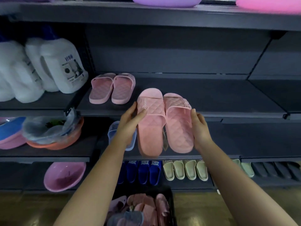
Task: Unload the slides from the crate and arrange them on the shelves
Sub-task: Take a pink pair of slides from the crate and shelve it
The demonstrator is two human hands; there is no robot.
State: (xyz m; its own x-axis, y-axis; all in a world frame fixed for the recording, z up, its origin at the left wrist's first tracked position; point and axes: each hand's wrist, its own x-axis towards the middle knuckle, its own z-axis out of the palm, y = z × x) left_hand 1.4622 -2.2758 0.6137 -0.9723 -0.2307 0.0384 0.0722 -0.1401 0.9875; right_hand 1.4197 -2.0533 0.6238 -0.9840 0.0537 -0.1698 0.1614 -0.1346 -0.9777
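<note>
I hold a pair of pink quilted slides side by side in front of the dark shelf [211,101], toes pointing at it. My left hand [130,123] grips the left pink slide [150,128] by its outer edge. My right hand [201,128] grips the right pink slide [178,126] the same way. Another pink pair [112,88] stands on that shelf to the left. Below me, the dark crate [171,203] holds several more pink and bluish slides.
White jugs [57,66] fill the shelf at the left. Plastic basins [53,136] sit lower left, with a pink basin [65,176] under them. A pale blue slide [112,132] lies behind my left wrist. Blue slides [141,172], cream slides [185,170] and dark slides [276,170] line the bottom shelf.
</note>
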